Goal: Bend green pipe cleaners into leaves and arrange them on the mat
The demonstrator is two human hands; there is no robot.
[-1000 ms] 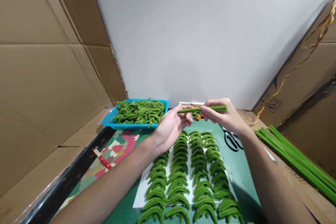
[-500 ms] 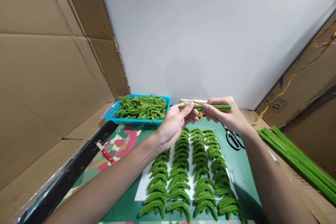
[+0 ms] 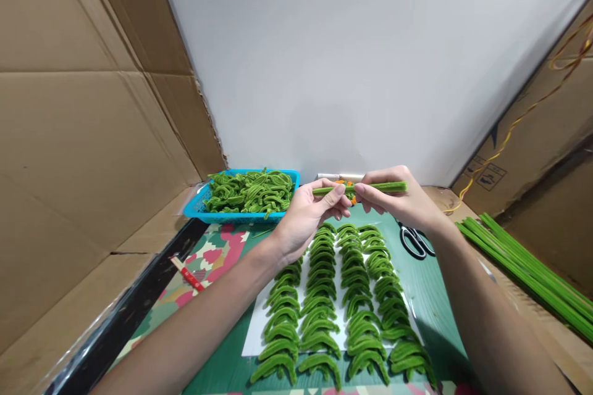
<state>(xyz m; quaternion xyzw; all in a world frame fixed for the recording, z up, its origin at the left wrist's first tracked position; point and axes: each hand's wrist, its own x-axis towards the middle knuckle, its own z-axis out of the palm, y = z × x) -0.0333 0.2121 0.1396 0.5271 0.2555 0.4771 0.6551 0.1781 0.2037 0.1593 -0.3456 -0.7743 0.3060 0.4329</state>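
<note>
The left hand [image 3: 308, 213] has its palm turned up, thumb pressed on a green stem [image 3: 391, 186], fingers curled beneath. The right hand [image 3: 401, 200] pinches the same stem between thumb and fingertips, its back turned outward. The stem lies nearly level across both hands; its right end pokes past the right thumb. Whether it is 1 strand or several, I cannot tell.

The step in hand appears to be handling this stem with 2 grips; any next move seems to call for a steady left hold and a light right pinch. Both forearms reach forward from the lower corners, converging with the hands close together.

Just behind the fingers sits something orange [image 3: 353, 200], mostly hidden. Below the hands, 4 columns of curved pieces [image 3: 319, 340] lie on white paper [image 3: 254, 342], some past its near edge. Left of the hands is a blue basket [image 3: 245, 218] of green loops [image 3: 254, 192]. Right of them, scissors [image 3: 419, 242] lie beside the right wrist; farther right are long stems [image 3: 528, 278].
</note>
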